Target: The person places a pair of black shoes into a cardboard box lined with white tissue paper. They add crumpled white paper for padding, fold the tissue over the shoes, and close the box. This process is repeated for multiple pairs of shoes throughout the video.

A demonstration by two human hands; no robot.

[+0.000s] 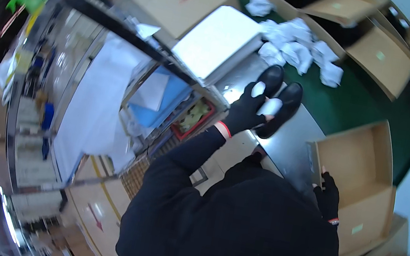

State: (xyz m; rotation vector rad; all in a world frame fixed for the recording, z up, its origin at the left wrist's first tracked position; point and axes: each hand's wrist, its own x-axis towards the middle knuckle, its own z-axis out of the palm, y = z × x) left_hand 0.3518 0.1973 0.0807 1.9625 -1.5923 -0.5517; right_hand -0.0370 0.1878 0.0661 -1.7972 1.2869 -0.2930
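My left hand point(245, 111), in a black fingerless glove, grips a pair of black shoes by their openings. One shoe point(271, 77) lies farther left, and the other shoe point(289, 102) sits close beside it. White stuffing point(271, 107) shows in the openings. Both shoes are over a shiny metal tabletop point(296, 138). On the right, my right hand point(327, 198), gloved the same way, holds the near left edge of an open cardboard box point(355, 160). The box's lid point(361, 224) is folded back toward me, and its inside shows bare cardboard.
Crumpled white paper balls point(299, 46) lie on a green conveyor belt point(382, 118). More open cardboard boxes point(381, 60) line its far side. A stack of white sheets point(220, 40) stands left of the shoes, near upright cardboard pieces point(189, 2). A red-rimmed bin point(195, 118) sits lower left.
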